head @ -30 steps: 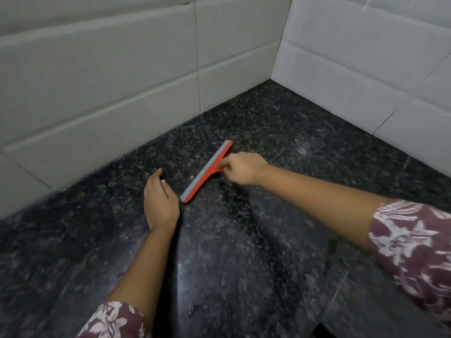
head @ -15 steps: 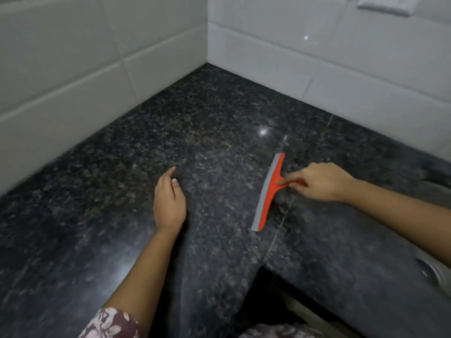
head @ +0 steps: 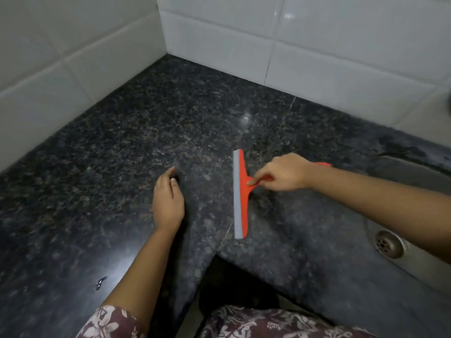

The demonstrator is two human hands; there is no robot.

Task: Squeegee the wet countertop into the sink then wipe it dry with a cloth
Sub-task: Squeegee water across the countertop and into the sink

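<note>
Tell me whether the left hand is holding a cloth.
No. The left hand rests bare on the granite countertop, holding nothing.

squeegee [head: 241,191]: I see an orange body and handle, with a pale grey blade strip along its left edge
countertop [head: 122,147]: I read it as black granite, flecked all over with brown and grey
wall tiles [head: 317,40]: white, glossy, with pale grout lines
sink [head: 415,172]: dull grey metal
drain [head: 388,243]: silvery
sleeve [head: 109,323]: maroon with a white floral print
</note>
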